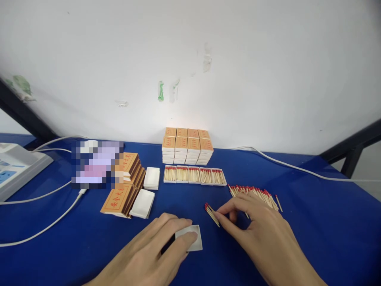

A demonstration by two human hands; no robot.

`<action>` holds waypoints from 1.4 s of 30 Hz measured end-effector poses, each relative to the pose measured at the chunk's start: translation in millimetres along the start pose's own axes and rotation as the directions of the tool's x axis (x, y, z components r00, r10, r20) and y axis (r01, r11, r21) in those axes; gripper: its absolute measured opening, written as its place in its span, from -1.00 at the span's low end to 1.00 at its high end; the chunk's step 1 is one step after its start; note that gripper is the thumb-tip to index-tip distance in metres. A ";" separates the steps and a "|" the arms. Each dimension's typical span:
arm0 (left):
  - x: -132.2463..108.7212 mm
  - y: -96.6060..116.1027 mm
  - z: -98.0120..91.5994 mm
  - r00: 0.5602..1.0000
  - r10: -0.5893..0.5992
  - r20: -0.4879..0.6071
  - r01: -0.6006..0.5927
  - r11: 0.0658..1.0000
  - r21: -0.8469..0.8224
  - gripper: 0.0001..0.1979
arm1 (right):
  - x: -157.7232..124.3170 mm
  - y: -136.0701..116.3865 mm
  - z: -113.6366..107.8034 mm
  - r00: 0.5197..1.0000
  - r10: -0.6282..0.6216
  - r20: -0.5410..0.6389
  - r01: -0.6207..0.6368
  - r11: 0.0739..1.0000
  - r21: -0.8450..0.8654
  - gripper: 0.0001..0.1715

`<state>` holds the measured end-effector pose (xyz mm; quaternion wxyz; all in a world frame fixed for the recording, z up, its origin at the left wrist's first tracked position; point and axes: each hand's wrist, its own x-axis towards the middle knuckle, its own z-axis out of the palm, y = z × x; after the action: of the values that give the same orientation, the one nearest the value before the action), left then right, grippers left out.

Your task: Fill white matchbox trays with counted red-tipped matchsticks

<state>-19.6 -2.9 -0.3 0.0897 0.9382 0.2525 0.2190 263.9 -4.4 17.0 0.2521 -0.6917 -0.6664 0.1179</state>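
My left hand (160,246) holds an empty white matchbox tray (195,238) on the blue table, its fingers closed round the tray's left part. To the right, my right hand (256,226) pinches at a small bunch of red-tipped matches (212,215), which lies close to the tray. A larger pile of loose matches (258,192) spreads behind my right hand and is partly hidden by it. Several trays filled with matches (194,174) stand in a row farther back.
Stacked orange matchboxes (187,145) stand against the wall. At left are flattened orange box sleeves (119,200), white tray stacks (143,203), a blurred phone-like object (97,163), cables and a white power strip (22,167). Another cable (285,165) runs along the right.
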 end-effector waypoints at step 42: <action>3.0 -0.8 -7.2 1.000 -0.002 0.020 0.002 1.000 0.008 -0.50 | 4.5 23.8 -7.2 0.976 -0.087 -0.202 0.012 0.939 -0.344 -0.49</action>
<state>-20.9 -0.3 7.0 0.0889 0.9404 0.2534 0.2084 288.4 -1.0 11.9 0.2017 -0.7166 -0.6628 -0.0809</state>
